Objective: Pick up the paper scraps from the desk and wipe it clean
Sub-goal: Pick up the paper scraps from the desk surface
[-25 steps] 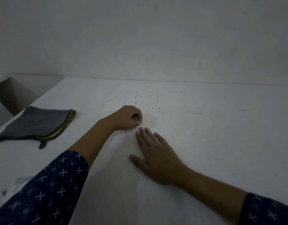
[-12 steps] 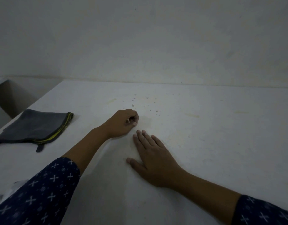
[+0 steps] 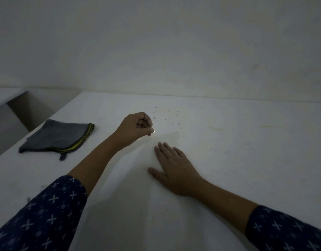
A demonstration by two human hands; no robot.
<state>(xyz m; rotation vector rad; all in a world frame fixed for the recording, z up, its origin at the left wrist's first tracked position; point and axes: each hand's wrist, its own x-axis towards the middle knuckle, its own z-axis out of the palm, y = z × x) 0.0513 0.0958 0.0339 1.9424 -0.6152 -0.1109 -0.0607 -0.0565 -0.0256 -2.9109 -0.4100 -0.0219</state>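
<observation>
left hand (image 3: 136, 126): clenched, thumb and forefinger pinching a tiny pale scrap (image 3: 154, 131) at their tips; too small to confirm it's paper
right hand (image 3: 176, 167): flat, palm down on the desk (image 3: 228, 160), fingers (image 3: 164, 149) straight, holding nothing
change: 1 s ago the left fist sat low on the desk just beyond the right fingertips; now it's raised clear of the surface, apart from those fingertips, with the pale bit showing at its own tips
right hand change: none, same flat pose
meaning: my read is that 1 scrap has come off the desk; pickup is in progress, not finished
specks (image 3: 171, 117): small dark bits scattered on the desk just beyond the left knuckles, far side from the person; can't tell scraps from dirt
cloth (image 3: 56, 136): grey with a yellow edge, folded, on the desk well left of the left hand, neither hand touching it
left to do: by my judgement, clear the remaining bits, then take the cloth and wipe; wiping not started
risk: a scrap that small could slip from the pinch unnoticed in this dim light
</observation>
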